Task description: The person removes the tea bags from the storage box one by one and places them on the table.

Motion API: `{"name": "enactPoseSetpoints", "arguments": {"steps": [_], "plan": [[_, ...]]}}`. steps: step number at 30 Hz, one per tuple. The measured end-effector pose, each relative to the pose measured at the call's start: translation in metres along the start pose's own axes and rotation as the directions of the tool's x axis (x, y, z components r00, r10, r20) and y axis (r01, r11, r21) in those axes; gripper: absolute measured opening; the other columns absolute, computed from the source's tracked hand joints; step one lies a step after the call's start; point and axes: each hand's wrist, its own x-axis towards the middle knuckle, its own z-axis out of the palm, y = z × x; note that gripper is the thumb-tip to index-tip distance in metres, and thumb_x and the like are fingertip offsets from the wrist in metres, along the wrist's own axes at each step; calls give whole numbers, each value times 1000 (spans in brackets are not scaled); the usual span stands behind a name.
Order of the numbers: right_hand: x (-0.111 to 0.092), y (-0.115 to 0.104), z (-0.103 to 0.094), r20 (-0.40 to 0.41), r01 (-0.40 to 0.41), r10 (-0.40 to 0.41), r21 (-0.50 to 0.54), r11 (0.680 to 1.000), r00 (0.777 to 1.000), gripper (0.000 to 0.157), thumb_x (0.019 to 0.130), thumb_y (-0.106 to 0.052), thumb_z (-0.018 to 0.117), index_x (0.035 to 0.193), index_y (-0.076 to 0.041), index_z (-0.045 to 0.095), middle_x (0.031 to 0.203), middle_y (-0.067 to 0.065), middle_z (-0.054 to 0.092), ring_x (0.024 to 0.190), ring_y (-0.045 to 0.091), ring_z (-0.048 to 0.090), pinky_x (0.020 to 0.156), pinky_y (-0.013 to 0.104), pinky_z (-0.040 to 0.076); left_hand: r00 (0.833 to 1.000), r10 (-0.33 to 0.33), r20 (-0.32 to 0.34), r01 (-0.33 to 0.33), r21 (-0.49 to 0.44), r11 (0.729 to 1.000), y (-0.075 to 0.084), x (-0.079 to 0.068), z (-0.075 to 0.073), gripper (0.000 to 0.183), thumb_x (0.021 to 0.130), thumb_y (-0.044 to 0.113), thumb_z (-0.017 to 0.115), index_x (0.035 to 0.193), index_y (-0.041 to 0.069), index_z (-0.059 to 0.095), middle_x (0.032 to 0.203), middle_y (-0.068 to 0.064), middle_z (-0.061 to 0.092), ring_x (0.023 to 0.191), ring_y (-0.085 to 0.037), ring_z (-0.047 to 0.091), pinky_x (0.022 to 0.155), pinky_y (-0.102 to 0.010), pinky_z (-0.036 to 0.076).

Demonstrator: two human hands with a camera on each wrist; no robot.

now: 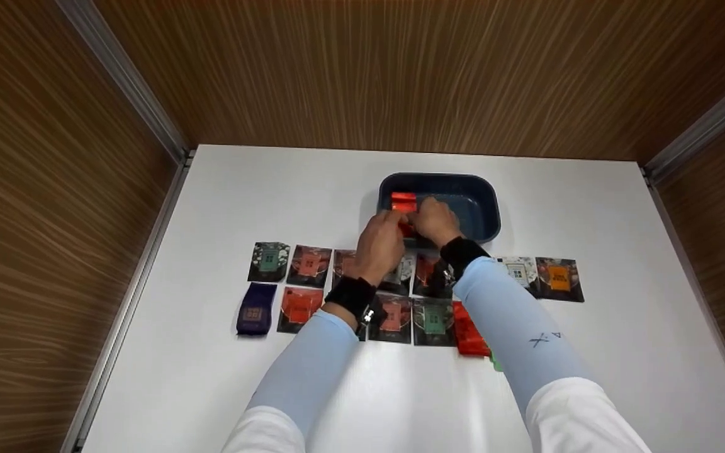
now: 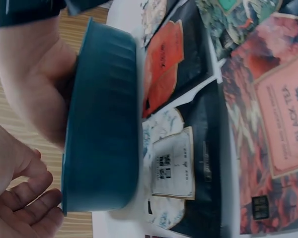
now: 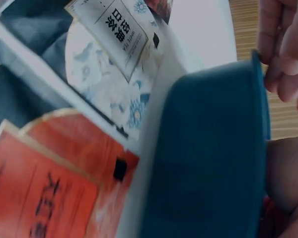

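Note:
A dark blue-green basin (image 1: 487, 189) stands at the back of the white table. Inside its left part is a shiny red packet (image 1: 404, 200), partly covered by fingers. My right hand (image 1: 436, 219) reaches down into the basin with curled fingers at the packet's right side; the basin wall (image 3: 203, 163) hides its fingertips in the right wrist view. At the basin's front left rim is my left hand (image 1: 381, 245), its fingertips close to the packet. The left wrist view shows the left hand's fingers (image 2: 35, 206) loosely bent, with nothing visible between them.
Two rows of flat tea sachets lie before the basin, among them a green one (image 1: 268, 261), an orange-labelled one (image 1: 559, 279) and a white-labelled one (image 2: 174, 163). A purple pouch (image 1: 255, 308) lies at left, a red pouch (image 1: 471, 332) at right. Wood-patterned panels (image 1: 362, 75) surround the table.

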Motion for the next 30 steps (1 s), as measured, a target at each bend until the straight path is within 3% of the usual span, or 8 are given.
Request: {"name": "enactPoseSetpoints", "arguments": {"steps": [5,10,20,24,27,30], "plan": [[1,-6,9,45,-35,37,-54,998,998,35,102,-22,55,123,3,66,132,27,68,118,41,67,97,55,56,999,45,-23,-45,-1,999,2,-7,3,32,98,-6,55,125,6,68,121,-12,68,113,-29,66,97,-37,54],[-2,-7,13,30,-49,51,-47,998,998,32,99,-18,55,120,3,66,132,26,68,117,40,67,96,55,56,997,74,-38,-75,-11,997,4,-13,6,34,95,-9,56,124,4,67,117,-13,68,108,-29,67,94,-37,55],[-11,8,7,-90,-56,69,132,990,994,22,95,-20,64,105,0,67,120,24,73,111,41,68,95,52,54,995,104,-6,-104,-22,994,4,-17,7,34,98,-6,54,128,6,65,117,-13,67,109,-28,67,93,-36,55],[-21,19,-2,-218,73,-21,230,970,976,18,98,-15,66,112,-4,65,116,20,75,109,38,69,95,52,54,997,81,2,-81,-64,995,-5,-18,-3,37,102,-5,49,136,6,60,133,-14,63,122,-28,63,102,-37,52],[-35,28,-10,-326,220,-138,231,948,935,21,101,-11,67,120,-3,62,116,21,74,109,39,70,96,54,52,999,34,-42,-38,-98,994,-9,-19,-13,42,104,-2,53,144,7,55,143,-15,58,131,-30,57,108,-39,49],[-55,36,-19,-389,336,-254,157,929,885,25,101,-9,68,124,-3,60,116,24,72,109,41,67,95,57,51,996,22,-84,-33,-129,991,-9,-20,-20,51,105,3,59,154,8,45,150,-17,50,138,-31,52,108,-42,49]]}}
